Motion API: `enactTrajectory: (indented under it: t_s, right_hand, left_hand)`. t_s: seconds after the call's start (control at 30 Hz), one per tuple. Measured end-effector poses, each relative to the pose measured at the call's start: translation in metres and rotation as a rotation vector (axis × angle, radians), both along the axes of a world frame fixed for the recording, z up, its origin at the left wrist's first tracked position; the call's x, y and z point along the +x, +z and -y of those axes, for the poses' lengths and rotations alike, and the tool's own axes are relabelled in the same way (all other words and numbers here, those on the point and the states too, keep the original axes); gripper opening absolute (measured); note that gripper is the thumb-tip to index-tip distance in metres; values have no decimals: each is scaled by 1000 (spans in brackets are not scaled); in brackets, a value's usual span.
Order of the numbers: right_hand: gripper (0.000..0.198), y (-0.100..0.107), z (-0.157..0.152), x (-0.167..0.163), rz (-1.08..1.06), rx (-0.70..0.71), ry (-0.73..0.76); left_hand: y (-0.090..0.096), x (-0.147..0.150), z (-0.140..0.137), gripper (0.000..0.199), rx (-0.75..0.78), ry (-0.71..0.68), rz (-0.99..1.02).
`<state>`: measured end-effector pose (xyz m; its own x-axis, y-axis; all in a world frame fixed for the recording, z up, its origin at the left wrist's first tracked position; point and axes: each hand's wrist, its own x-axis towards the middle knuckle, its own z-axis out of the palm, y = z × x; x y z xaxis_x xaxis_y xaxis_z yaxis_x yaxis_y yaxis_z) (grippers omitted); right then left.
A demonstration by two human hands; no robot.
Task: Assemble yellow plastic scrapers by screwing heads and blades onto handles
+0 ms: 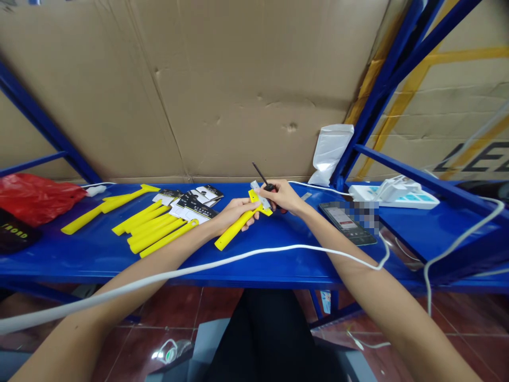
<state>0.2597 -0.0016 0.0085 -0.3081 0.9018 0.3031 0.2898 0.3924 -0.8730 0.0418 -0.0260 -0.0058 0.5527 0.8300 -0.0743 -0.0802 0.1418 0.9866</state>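
Observation:
A yellow scraper (pixel 234 229) with a wide head is in my left hand (pixel 237 210), whose fingers wrap around it just below the head. Its handle slants down to the left over the blue shelf. My right hand (pixel 283 194) is closed around a screwdriver (pixel 260 172) with a dark, partly red handle, its shaft pointing up and away from the scraper. The right fingertips also reach a pale metal plate (pixel 263 201) at the scraper's head; whether they grip it I cannot tell. Left of my hands lie several more yellow scrapers (pixel 159 236) beside black-and-white printed cards (pixel 194 206).
On the blue shelf (pixel 278 268), a red plastic bag (pixel 40 196) lies at the far left. To the right are a phone (pixel 344 223), a white power strip (pixel 413 197) and a white pouch (pixel 332 151). A white cable (pixel 254 253) crosses in front, over my forearms. Cardboard (pixel 246 79) stands behind.

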Motion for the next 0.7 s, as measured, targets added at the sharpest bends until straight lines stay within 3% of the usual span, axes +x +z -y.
enactTrajectory:
  t_s: [0.53, 0.7]
  right_hand:
    - [59, 11, 12, -3, 54, -59, 68]
    - [51, 1, -10, 15, 117, 91, -174]
  left_hand:
    - [1, 1, 1, 44, 24, 50, -75]
    - [5, -2, 0, 41, 90, 122, 8]
